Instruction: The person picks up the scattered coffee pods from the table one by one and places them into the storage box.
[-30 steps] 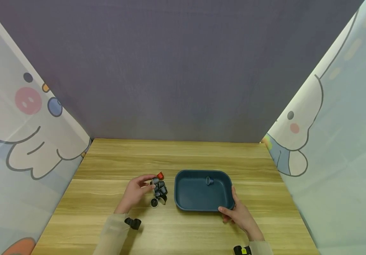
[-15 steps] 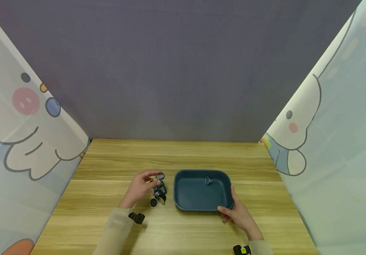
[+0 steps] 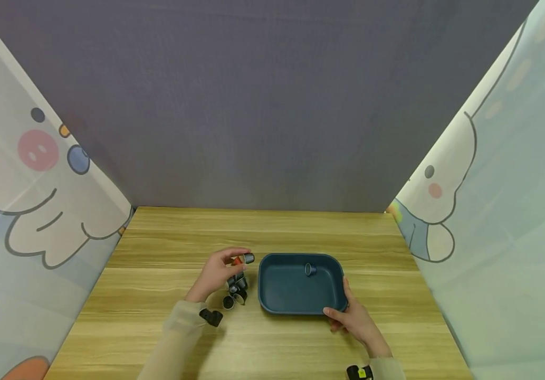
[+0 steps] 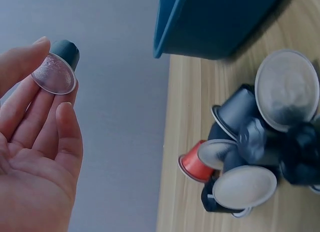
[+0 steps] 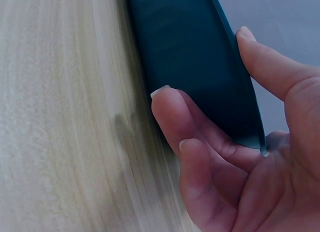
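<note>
My left hand pinches a dark coffee capsule between thumb and fingers, raised off the table beside the tray's left end. In the left wrist view this capsule looks dark green, its foil lid facing the palm. Below it lies a pile of dark coffee capsules, with a red capsule among them. The dark blue tray stands right of the pile and has one blue-grey capsule lying on its side inside. My right hand grips the tray's near right corner, thumb at the rim, fingers against the outer wall.
The wooden table ends at a grey backdrop. Cartoon-printed cloths flank it on both sides. Black cameras sit on both wrists, such as the left wrist camera.
My left hand has carried the pinched capsule up from the pile and right, toward the tray, passing the red capsule. The right hand stays at the tray's corner.
</note>
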`<state>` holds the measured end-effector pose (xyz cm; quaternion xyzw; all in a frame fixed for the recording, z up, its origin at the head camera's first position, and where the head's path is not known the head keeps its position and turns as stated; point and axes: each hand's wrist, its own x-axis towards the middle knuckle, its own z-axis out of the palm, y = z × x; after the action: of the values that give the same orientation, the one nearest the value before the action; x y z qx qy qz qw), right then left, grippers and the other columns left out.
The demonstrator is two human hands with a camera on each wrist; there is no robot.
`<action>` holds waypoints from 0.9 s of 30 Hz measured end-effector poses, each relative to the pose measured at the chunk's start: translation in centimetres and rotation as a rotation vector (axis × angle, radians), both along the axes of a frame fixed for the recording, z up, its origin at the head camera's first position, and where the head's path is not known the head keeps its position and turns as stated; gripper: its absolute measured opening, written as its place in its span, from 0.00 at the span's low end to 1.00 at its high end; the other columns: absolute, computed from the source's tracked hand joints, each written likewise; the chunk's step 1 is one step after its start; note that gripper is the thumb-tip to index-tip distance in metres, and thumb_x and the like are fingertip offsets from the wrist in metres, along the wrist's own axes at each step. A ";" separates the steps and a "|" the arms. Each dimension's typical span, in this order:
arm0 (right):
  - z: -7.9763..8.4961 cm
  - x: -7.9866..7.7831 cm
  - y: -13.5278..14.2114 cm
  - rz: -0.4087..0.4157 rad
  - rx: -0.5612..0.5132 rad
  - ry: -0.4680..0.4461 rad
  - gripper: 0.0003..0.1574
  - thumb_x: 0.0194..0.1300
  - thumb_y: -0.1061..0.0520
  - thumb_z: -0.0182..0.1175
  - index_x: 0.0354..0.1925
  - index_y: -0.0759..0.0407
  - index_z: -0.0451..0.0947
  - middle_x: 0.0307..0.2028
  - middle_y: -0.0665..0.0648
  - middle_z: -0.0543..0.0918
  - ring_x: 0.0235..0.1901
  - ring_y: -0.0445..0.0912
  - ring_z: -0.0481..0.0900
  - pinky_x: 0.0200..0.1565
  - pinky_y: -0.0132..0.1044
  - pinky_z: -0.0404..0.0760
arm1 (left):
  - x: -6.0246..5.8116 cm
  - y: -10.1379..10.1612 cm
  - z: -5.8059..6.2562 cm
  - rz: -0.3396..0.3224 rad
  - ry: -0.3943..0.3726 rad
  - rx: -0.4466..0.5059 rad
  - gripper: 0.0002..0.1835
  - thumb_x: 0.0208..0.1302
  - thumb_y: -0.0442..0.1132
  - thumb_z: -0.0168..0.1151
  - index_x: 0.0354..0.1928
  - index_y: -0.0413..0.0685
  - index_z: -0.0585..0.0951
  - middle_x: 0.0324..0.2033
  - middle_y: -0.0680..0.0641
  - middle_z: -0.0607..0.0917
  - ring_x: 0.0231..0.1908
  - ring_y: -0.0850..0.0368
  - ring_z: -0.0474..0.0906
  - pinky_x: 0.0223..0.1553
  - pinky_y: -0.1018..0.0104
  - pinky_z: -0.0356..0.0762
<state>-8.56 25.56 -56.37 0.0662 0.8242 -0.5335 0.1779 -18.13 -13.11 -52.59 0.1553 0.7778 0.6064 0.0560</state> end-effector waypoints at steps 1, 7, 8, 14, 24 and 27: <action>0.0 0.0 0.0 -0.001 -0.002 0.000 0.69 0.67 0.49 0.67 0.79 0.48 0.24 0.24 0.61 0.85 0.25 0.55 0.86 0.25 0.42 0.76 | -0.1 0.2 0.0 -0.003 0.000 -0.001 0.21 0.62 0.32 0.70 0.58 0.46 0.83 0.50 0.45 0.84 0.38 0.42 0.80 0.27 0.68 0.75; -0.1 0.1 0.0 0.000 0.003 0.005 0.69 0.66 0.48 0.68 0.79 0.47 0.24 0.24 0.60 0.85 0.25 0.54 0.86 0.25 0.43 0.76 | -0.5 1.1 0.1 -0.010 -0.023 0.005 0.22 0.62 0.31 0.70 0.59 0.46 0.82 0.56 0.43 0.82 0.45 0.42 0.81 0.38 0.67 0.79; -0.1 0.1 0.0 -0.001 0.000 0.003 0.69 0.66 0.48 0.68 0.79 0.47 0.24 0.24 0.60 0.85 0.25 0.54 0.86 0.25 0.42 0.76 | -0.6 1.3 0.1 -0.012 -0.025 0.007 0.22 0.62 0.31 0.70 0.59 0.46 0.82 0.57 0.44 0.81 0.46 0.43 0.81 0.39 0.66 0.79; -0.3 0.0 0.0 -0.001 -0.010 0.004 0.70 0.66 0.48 0.68 0.79 0.48 0.23 0.24 0.61 0.85 0.24 0.54 0.86 0.24 0.42 0.76 | -1.3 2.4 0.2 -0.036 0.050 -0.025 0.20 0.62 0.36 0.71 0.57 0.53 0.85 0.54 0.50 0.84 0.46 0.50 0.81 0.42 0.60 0.80; -0.3 0.0 -0.1 -0.010 -0.020 -0.008 0.70 0.66 0.48 0.68 0.79 0.46 0.23 0.25 0.62 0.86 0.26 0.55 0.86 0.24 0.42 0.76 | -1.9 4.1 0.8 -0.108 0.090 -0.006 0.19 0.64 0.39 0.71 0.57 0.53 0.84 0.55 0.53 0.84 0.56 0.55 0.77 0.55 0.56 0.76; -0.2 0.0 -0.1 -0.009 -0.019 -0.006 0.70 0.66 0.48 0.68 0.79 0.47 0.23 0.25 0.62 0.86 0.26 0.55 0.86 0.24 0.42 0.75 | -2.1 4.5 0.8 -0.114 0.085 -0.015 0.18 0.64 0.39 0.71 0.56 0.58 0.85 0.54 0.57 0.84 0.56 0.58 0.77 0.55 0.56 0.76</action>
<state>-8.55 25.47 -56.60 0.0699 0.8183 -0.5419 0.1786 -20.26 -8.56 -51.80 0.2247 0.7740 0.5891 0.0585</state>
